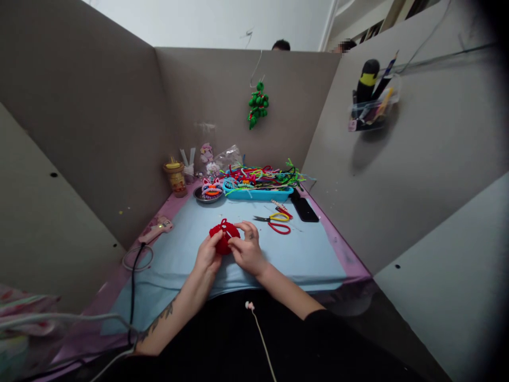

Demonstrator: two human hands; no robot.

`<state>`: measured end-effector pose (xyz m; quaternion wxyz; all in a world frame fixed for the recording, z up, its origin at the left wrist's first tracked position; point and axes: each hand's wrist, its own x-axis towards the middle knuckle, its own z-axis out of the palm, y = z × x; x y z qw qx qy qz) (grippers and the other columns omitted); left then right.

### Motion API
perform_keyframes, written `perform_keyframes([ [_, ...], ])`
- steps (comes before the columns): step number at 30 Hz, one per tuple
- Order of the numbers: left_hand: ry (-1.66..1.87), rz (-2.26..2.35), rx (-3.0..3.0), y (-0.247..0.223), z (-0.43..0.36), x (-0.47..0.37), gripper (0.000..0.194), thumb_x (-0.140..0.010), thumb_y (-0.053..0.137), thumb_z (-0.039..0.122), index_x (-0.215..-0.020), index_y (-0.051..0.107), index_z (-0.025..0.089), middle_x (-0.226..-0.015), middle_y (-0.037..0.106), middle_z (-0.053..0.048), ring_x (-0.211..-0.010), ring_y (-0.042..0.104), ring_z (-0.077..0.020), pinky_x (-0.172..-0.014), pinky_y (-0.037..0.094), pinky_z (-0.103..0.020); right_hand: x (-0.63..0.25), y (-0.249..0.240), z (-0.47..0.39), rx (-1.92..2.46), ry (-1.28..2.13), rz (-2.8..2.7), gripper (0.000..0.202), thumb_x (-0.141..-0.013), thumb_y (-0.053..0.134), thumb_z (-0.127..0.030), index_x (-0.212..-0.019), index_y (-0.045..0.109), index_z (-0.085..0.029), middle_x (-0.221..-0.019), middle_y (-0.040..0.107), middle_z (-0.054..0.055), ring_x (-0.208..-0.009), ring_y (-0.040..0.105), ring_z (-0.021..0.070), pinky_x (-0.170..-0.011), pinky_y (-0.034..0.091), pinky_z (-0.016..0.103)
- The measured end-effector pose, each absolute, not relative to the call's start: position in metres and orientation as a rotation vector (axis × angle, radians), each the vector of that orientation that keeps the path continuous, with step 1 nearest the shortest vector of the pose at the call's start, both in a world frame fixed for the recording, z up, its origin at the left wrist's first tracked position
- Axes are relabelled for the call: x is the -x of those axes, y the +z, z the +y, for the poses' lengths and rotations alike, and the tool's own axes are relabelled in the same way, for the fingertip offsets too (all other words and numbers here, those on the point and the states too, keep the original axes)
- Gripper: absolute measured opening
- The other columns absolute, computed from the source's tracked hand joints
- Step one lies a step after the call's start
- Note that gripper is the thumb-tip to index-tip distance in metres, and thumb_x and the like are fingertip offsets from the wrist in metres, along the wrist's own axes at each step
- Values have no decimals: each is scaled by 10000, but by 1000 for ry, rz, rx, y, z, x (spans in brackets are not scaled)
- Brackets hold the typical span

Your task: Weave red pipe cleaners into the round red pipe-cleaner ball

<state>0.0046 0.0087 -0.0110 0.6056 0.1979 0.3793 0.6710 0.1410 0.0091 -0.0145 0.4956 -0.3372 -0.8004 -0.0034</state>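
A round red piece of fuzzy craft work [225,244], with a small loop sticking up at its top, is held between both hands above the blue cloth. My left hand [209,251] grips its left side, the thumb pressed on the front. On the right side my right hand [248,249] pinches the piece between thumb and fingers; what exactly sits in the pinch is too small to make out. A pair of scissors [274,223] with one yellow and one red handle lies on the cloth just beyond my right hand.
Behind the hands stands a blue tray [258,194] heaped with colourful fuzzy stems. Beside it, a metal bowl [208,200] holds a finished-looking pink and orange piece. A phone [307,210] lies right, a pink glue gun [158,230] left, a drink cup [175,180] back left. Grey partitions surround the table.
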Motion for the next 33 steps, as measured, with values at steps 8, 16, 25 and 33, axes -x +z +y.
perform_keyframes([
  [8, 1511, 1103, -988, -3, -3, 0, 553, -560, 841, 341, -1014, 592, 145, -902, 744, -76, -804, 697, -213, -787, 523, -336, -160, -3, 14, 829, 80, -1776, 173, -900, 555, -209, -975, 709, -233, -967, 587, 67, -953, 540, 211, -890, 472, 399],
  [16, 1443, 1253, -1338, -9, -7, 4, 416, -609, 778, 301, -963, 603, 169, -917, 722, -58, -791, 670, -202, -745, 503, -314, -164, -6, 28, 890, -105, -1818, 221, -908, 542, -156, -1031, 712, -223, -903, 644, 66, -881, 528, 210, -839, 447, 359],
  [25, 1499, 1239, -1314, -3, -9, 0, 329, -561, 800, 195, -865, 676, 210, -823, 722, -20, -750, 642, -205, -728, 474, -289, -172, -10, 30, 903, -65, -1941, 218, -904, 528, -166, -952, 725, -246, -906, 700, 52, -912, 548, 219, -868, 407, 388],
  [33, 1559, 1300, -1419, -2, -11, 6, 312, -600, 787, 182, -887, 676, 228, -830, 713, -9, -749, 629, -195, -748, 465, -284, -158, -10, 25, 750, 96, -1875, 205, -896, 520, -163, -889, 707, -245, -855, 703, 34, -854, 584, 199, -871, 465, 401],
])
